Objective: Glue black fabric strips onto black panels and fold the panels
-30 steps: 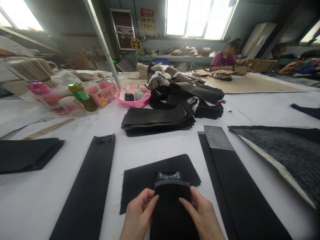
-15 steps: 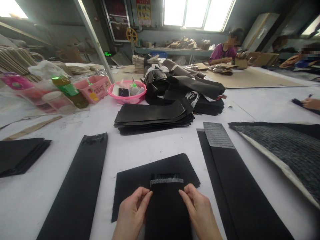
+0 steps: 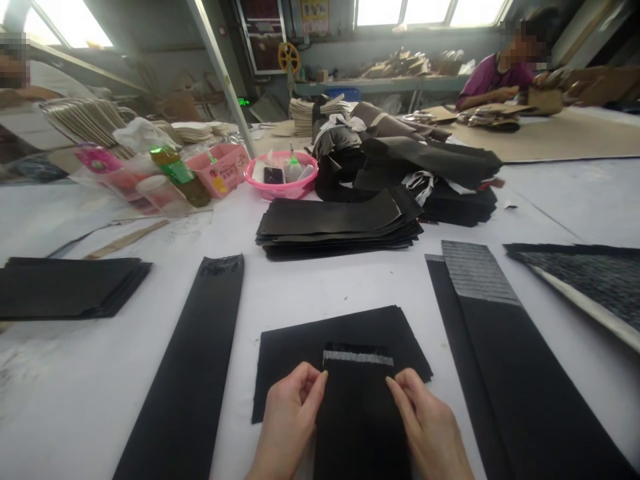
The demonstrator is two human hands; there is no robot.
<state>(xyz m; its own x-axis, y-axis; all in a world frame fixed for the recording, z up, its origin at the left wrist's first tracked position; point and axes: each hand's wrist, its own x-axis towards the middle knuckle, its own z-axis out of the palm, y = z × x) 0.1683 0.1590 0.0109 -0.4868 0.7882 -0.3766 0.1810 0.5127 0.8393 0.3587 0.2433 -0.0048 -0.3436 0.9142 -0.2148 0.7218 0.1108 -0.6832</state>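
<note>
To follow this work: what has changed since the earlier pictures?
The end of the black strip, bowed a second ago, is now straighter, and less of the glossy patch beyond it shows. The left hand and right hand slid their thumbs outward to the strip's edges; neither let go. The black stack and pink basin stayed in place.

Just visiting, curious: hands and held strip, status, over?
Left fingers and right fingers pinch opposite edges of black strip. Gray-banded end over black piece. Nothing visible blocking strip.
</note>
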